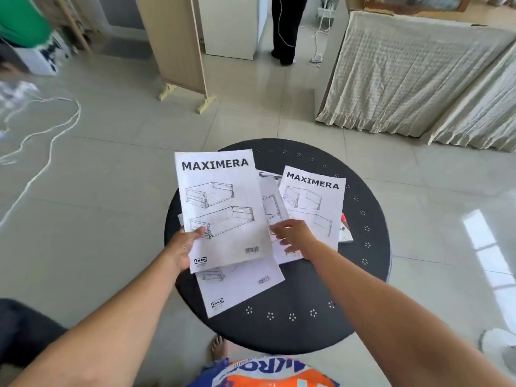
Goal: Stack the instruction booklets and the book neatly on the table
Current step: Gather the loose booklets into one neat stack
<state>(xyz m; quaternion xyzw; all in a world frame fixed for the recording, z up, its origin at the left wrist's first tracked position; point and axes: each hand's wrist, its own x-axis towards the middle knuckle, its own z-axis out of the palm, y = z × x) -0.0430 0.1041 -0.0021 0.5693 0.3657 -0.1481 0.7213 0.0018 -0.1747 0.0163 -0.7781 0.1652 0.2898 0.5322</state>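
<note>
2 hands work over the desk (363,275). The left hand (183,248) grips 1 booklet (223,208). The right hand (296,237), fingers loose and open, reaches for the right booklet (312,205) just ahead.

A round black table (321,325) with small white flower marks near its rim stood on a pale tiled floor (117,169). Just right of the table's centre lay a MAXIMERA booklet (315,202), overlapping another sheet (272,208) on its left, while a white and red item (345,229) peeked out at its right edge. Toward the near-left of that booklet, a further booklet (243,289) lay flat, its lower corner close to the table's front rim.
</note>
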